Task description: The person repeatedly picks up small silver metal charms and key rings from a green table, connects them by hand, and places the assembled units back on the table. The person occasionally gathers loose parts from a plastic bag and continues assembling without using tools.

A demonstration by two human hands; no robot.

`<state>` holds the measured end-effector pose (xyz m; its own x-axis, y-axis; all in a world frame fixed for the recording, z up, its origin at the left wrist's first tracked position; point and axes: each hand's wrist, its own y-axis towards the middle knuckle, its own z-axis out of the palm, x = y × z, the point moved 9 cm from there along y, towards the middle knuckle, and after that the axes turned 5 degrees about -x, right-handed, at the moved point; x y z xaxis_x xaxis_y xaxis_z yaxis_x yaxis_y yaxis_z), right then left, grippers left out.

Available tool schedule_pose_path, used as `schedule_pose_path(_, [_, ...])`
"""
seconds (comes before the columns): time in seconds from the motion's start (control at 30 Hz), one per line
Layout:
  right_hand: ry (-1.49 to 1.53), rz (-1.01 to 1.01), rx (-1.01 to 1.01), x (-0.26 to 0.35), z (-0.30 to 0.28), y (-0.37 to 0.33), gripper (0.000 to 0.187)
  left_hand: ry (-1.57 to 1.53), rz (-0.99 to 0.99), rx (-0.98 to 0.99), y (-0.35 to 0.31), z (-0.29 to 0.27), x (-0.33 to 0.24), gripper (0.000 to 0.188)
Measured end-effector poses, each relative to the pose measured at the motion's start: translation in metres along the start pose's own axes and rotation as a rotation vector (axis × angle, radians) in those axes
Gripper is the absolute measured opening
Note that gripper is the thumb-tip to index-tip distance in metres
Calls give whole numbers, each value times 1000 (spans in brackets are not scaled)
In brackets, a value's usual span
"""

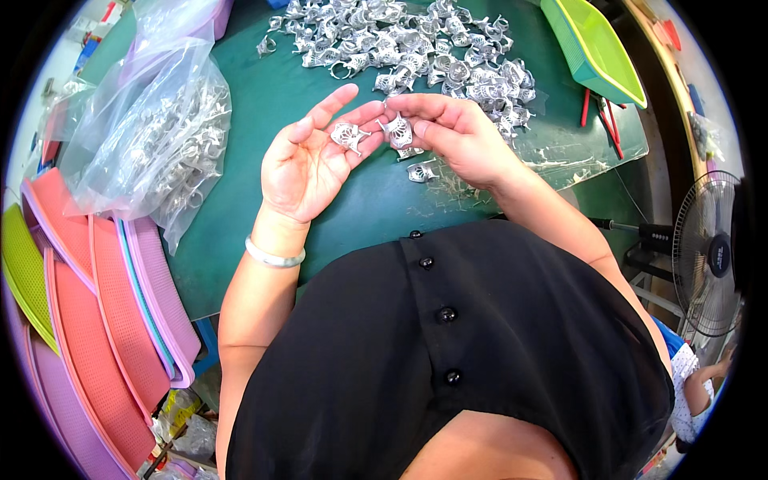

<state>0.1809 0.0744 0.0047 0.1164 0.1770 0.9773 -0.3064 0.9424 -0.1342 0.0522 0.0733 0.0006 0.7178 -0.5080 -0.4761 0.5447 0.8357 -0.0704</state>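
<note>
My left hand (pixel 300 168) is turned palm up, its fingers loosely spread. A silver openwork ring (pixel 349 137) lies on those fingers. Between thumb and fingertips my right hand (pixel 458 138) pinches a second silver openwork ring (pixel 398 130), close beside the first. The fingertips of both hands nearly meet. Just below the right hand, a loose silver piece (pixel 421 171) rests on the green table (pixel 360 216), and another is partly hidden under the pinched ring. Beyond my hands spreads a large pile of similar silver pieces (pixel 400 44).
A clear plastic bag (pixel 152 136) of silver pieces stands at the left. Stacked pink, purple and green plastic baskets (pixel 108 320) fill the lower left. At the far right are a green basket (pixel 596 48), red-handled tools (pixel 610 124) and a fan (pixel 712 252). Another person's arm (pixel 704 384) shows lower right.
</note>
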Motion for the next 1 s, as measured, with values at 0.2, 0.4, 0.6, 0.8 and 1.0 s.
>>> schedule_pose_path(0.2, [-30, -29, -11, 2, 0, -2, 35, -94, -3, -6, 0, -1, 1, 56])
schedule_pose_path(0.4, [-47, -78, -16, 7, 3, -2, 39, -93, -1, -8, 1, -3, 1, 53])
schedule_pose_path(0.6, [9, -185, 14, 11, 9, -1, 43, -70, -52, -41, 2, -4, 9, 53])
schedule_pose_path(0.8, [-171, -249, 205, 40, 36, -1, 51, -78, -150, -44, 0, -1, 20, 53])
schedule_pose_path(1.0, [-504, -294, -68, 49, -8, -9, 40, 91, -114, -146, -2, -31, 12, 35])
